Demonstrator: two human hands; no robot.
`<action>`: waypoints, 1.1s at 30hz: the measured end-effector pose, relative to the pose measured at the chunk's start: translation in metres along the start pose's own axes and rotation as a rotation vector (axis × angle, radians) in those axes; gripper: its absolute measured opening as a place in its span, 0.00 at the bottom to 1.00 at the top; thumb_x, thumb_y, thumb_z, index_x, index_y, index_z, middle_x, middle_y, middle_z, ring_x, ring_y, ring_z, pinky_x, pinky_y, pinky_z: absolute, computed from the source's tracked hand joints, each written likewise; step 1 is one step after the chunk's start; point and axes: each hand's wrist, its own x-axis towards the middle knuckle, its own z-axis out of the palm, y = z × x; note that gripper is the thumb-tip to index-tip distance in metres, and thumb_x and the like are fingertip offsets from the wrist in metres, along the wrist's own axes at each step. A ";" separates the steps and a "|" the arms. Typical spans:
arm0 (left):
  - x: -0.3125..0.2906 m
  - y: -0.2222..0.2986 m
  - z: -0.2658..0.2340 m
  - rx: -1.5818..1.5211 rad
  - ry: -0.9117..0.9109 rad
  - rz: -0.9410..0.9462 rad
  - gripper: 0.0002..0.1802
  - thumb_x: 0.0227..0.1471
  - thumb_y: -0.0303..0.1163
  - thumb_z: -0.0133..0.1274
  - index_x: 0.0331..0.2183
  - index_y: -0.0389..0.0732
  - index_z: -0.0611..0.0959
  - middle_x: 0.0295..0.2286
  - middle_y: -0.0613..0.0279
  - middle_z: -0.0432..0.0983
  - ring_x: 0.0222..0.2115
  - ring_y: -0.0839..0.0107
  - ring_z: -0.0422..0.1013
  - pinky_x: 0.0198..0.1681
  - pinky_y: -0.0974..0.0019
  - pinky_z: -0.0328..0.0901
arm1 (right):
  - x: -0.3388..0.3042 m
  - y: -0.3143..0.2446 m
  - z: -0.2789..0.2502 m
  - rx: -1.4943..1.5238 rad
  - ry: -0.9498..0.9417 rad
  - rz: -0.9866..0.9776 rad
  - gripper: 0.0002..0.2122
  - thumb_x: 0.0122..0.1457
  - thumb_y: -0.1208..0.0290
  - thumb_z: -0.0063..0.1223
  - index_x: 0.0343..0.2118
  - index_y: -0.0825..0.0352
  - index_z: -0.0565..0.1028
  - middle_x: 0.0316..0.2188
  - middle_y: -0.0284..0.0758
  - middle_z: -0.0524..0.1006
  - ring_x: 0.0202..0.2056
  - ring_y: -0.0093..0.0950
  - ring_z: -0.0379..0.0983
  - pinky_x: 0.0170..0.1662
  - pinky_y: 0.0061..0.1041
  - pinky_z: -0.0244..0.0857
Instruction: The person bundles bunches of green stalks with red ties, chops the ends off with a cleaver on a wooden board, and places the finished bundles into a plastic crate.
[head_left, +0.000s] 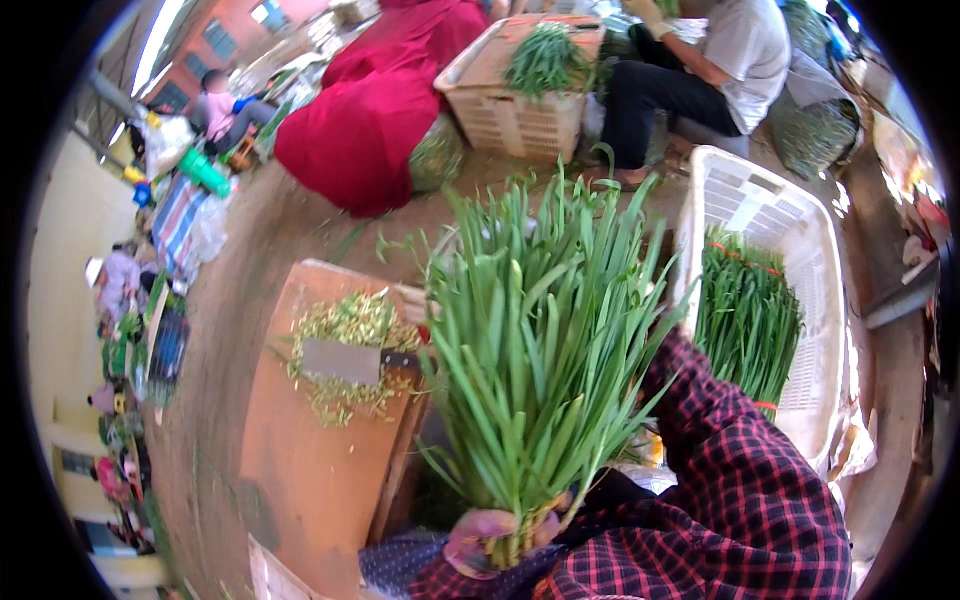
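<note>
A large upright bunch of garlic chives [540,340], with long flat green leaves, fills the middle of the view. Low down, my left hand [480,542], in a purplish glove, is closed around its pale stem ends. My right arm, in a red and black checked sleeve, reaches up along the bunch's right side. Only a bit of my right hand [674,314] shows beside the leaves, and its fingers are hidden. Left of the bunch, a cleaver [342,362] lies on a heap of chopped stem ends [350,325] on a brown board [310,470].
On the right, a white plastic crate [822,300] holds green bundles [745,320] tied with red bands. Ahead, another crate [515,125] bears a board with greens [545,60]. Two people sit beside it, one in red cloth, one in a white shirt. More people are at far left.
</note>
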 end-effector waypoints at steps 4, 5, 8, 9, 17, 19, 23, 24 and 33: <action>-0.060 0.013 -0.021 -0.460 -0.306 0.106 0.46 0.37 0.15 0.54 0.60 0.35 0.58 0.58 0.45 0.57 0.56 0.55 0.61 0.56 0.59 0.64 | 0.028 -0.017 -0.013 0.130 -0.223 0.125 0.05 0.61 0.67 0.50 0.38 0.59 0.71 0.31 0.33 0.76 0.24 0.23 0.69 0.27 0.23 0.65; -0.083 0.015 -0.028 -0.452 -0.294 0.240 0.47 0.37 0.14 0.53 0.61 0.36 0.57 0.59 0.44 0.56 0.57 0.54 0.60 0.58 0.59 0.62 | 0.020 0.000 0.009 -0.038 -0.012 0.115 0.05 0.61 0.67 0.50 0.37 0.59 0.70 0.29 0.32 0.75 0.23 0.21 0.67 0.25 0.21 0.62; -0.135 0.014 -0.051 -0.373 -0.258 0.529 0.48 0.37 0.11 0.49 0.62 0.35 0.55 0.60 0.44 0.54 0.59 0.54 0.58 0.61 0.58 0.57 | -0.039 0.025 0.067 -0.421 0.131 0.132 0.08 0.60 0.65 0.51 0.40 0.59 0.70 0.30 0.29 0.72 0.27 0.21 0.68 0.29 0.22 0.64; -0.144 0.018 -0.050 -0.367 -0.259 0.615 0.47 0.37 0.10 0.47 0.62 0.35 0.55 0.60 0.44 0.53 0.59 0.54 0.58 0.62 0.58 0.56 | -0.060 0.031 0.091 -0.629 0.117 0.137 0.12 0.59 0.67 0.51 0.45 0.63 0.70 0.32 0.29 0.74 0.31 0.20 0.69 0.33 0.21 0.65; -0.122 -0.031 -0.115 -0.147 0.206 1.047 0.34 0.48 0.37 0.55 0.54 0.29 0.68 0.44 0.50 0.72 0.27 0.74 0.71 0.21 0.74 0.64 | -0.185 0.110 0.219 -0.710 -0.586 0.521 0.21 0.60 0.70 0.54 0.53 0.73 0.68 0.42 0.36 0.76 0.42 0.25 0.73 0.46 0.24 0.67; -0.094 -0.054 -0.158 -0.425 0.065 0.919 0.31 0.51 0.42 0.53 0.51 0.31 0.71 0.43 0.53 0.72 0.24 0.74 0.66 0.23 0.74 0.61 | -0.183 0.162 0.217 -0.905 -0.632 0.611 0.28 0.57 0.63 0.60 0.56 0.74 0.65 0.44 0.36 0.76 0.42 0.23 0.72 0.45 0.22 0.67; -0.067 -0.079 -0.146 -0.408 0.084 0.970 0.32 0.52 0.40 0.53 0.54 0.32 0.69 0.47 0.50 0.72 0.32 0.68 0.70 0.29 0.71 0.63 | -0.188 0.218 0.215 -0.916 -0.660 0.789 0.28 0.57 0.60 0.58 0.56 0.73 0.67 0.48 0.37 0.75 0.48 0.23 0.70 0.53 0.25 0.62; -0.067 -0.084 -0.144 -0.423 0.112 0.960 0.32 0.52 0.40 0.53 0.54 0.33 0.69 0.46 0.50 0.72 0.32 0.68 0.70 0.29 0.71 0.63 | -0.185 0.233 0.205 -0.798 -0.676 0.807 0.27 0.57 0.59 0.57 0.55 0.73 0.67 0.48 0.37 0.75 0.48 0.24 0.70 0.53 0.25 0.62; -0.057 -0.107 -0.127 -0.251 0.349 0.773 0.34 0.53 0.39 0.54 0.57 0.33 0.66 0.49 0.50 0.71 0.46 0.58 0.71 0.49 0.56 0.68 | -0.177 0.283 0.222 -0.346 -0.550 1.006 0.28 0.56 0.55 0.59 0.53 0.72 0.69 0.46 0.39 0.77 0.44 0.30 0.75 0.51 0.29 0.67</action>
